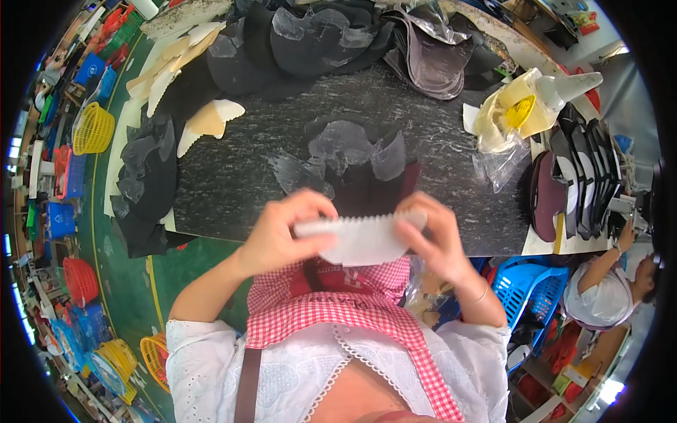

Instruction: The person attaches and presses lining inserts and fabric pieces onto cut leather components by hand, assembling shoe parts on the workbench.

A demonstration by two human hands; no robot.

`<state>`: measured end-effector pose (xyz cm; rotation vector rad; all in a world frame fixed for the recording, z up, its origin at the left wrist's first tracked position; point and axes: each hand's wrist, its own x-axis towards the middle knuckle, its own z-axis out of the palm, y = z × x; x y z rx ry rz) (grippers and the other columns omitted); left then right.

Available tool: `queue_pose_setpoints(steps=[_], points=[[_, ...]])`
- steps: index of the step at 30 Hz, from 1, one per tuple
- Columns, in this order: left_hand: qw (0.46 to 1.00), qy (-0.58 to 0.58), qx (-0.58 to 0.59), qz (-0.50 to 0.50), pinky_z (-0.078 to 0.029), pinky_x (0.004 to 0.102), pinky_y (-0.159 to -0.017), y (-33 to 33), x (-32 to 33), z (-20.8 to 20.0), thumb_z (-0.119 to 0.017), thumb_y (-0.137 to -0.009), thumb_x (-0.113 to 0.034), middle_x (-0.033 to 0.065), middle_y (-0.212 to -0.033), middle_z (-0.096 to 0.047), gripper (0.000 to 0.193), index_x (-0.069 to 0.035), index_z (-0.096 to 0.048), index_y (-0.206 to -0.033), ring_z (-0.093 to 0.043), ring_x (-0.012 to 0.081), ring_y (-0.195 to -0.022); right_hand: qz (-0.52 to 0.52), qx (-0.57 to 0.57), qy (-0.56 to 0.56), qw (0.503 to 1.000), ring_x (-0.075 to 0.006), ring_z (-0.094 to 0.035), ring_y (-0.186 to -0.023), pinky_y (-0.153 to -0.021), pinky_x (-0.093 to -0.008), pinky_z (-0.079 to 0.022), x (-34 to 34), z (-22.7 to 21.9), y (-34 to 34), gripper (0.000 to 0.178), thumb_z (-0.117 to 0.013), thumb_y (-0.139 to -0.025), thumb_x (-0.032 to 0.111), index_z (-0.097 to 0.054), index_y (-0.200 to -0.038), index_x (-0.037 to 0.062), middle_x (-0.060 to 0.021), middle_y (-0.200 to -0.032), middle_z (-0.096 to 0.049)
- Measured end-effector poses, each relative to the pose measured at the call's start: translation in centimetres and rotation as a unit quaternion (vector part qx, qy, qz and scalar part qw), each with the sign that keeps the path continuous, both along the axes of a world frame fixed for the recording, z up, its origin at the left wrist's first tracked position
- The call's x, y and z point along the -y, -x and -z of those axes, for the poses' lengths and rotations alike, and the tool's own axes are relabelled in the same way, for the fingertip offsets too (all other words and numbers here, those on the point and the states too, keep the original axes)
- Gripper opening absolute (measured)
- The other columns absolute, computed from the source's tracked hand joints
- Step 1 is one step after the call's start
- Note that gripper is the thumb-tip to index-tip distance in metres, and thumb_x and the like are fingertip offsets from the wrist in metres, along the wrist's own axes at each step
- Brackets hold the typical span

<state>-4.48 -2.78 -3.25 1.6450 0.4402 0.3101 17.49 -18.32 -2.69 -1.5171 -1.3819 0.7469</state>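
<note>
Near the table's front edge, my left hand [285, 229] and my right hand [438, 236] hold a pale, stiff shoe-part piece [363, 241] between thumbs and fingers, one hand at each end. Its upper edge is notched like saw teeth, and motion blurs it slightly. Just beyond, a black fabric shoe piece [360, 190] with a smoky, translucent film patch [340, 143] lies on the dark, speckled table top [247, 162]. My hands and the pale piece partly hide its near end.
Black fabric pieces [257, 53] line the table's far and left edges. Cream notched pieces [209, 121] lie at left. At right stand a glue container [511, 116] with a cone nozzle, stacked shoe parts [578, 176] and a blue basket [529, 285]. Another person [599, 292] works beyond.
</note>
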Motion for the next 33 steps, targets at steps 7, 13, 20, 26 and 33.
queue_pose_setpoints(steps=[7,13,20,26,33], points=[[0.991,-0.098,-0.075,-0.054,-0.043,0.0234,-0.058,-1.3,-0.7,1.8,-0.067,-0.081,-0.002,0.0021,-0.068,-0.060,0.033,-0.006,-0.059,-0.113,-0.055,0.0056,-0.063,0.015,0.249,-0.035,0.968,-0.0225,-0.056,-0.066,-0.066,-0.0327,-0.044,-3.9,2.8,-1.1,0.019,-0.073,-0.078,0.020,-0.064,-0.076,0.0042,-0.0035,-0.086,-0.061],[0.967,-0.234,-0.101,-0.027,-0.047,0.0259,-0.060,-1.5,-1.2,2.3,-0.067,-0.082,-0.005,0.0077,-0.074,-0.063,0.040,-0.007,-0.057,-0.120,-0.061,0.0127,-0.062,0.006,0.397,-0.071,0.915,-0.0211,-0.056,-0.069,-0.063,-0.0351,-0.044,-4.8,3.2,-1.3,0.023,-0.075,-0.074,0.023,-0.059,-0.071,0.0068,-0.0038,-0.081,-0.054],[0.936,-0.347,-0.028,-0.054,-0.049,0.0321,-0.058,-0.8,-0.4,3.0,-0.065,-0.082,-0.007,0.0105,-0.086,-0.067,0.035,-0.005,-0.060,-0.117,-0.063,0.0225,-0.062,-0.215,0.354,0.051,0.909,-0.0307,-0.027,-0.142,-0.115,-0.0455,-0.023,-1.1,1.7,3.3,0.083,-0.067,-0.078,0.051,-0.036,-0.144,0.0094,-0.0139,-0.153,-0.029],[0.793,-0.600,0.016,-0.104,-0.049,0.0400,-0.075,1.1,-4.3,1.6,-0.061,-0.075,-0.006,0.0117,-0.099,-0.063,0.038,-0.002,-0.060,-0.113,-0.061,0.0276,-0.090,-0.165,0.367,0.007,0.915,-0.0293,-0.040,-0.133,-0.109,-0.0415,-0.032,-1.0,1.6,3.9,0.068,-0.067,-0.080,0.045,-0.048,-0.136,0.0114,-0.0134,-0.146,-0.040],[0.834,-0.515,-0.048,0.195,-0.025,0.0530,-0.111,0.3,0.5,2.8,-0.065,-0.082,-0.047,0.0164,-0.149,-0.037,0.073,-0.009,-0.044,-0.140,-0.036,0.0323,-0.137,0.232,0.499,-0.147,0.822,-0.0324,-0.059,-0.095,-0.082,-0.0430,-0.047,-12.0,2.1,-11.6,0.019,-0.063,-0.081,0.008,-0.063,-0.099,0.0027,-0.0115,-0.107,-0.062]])
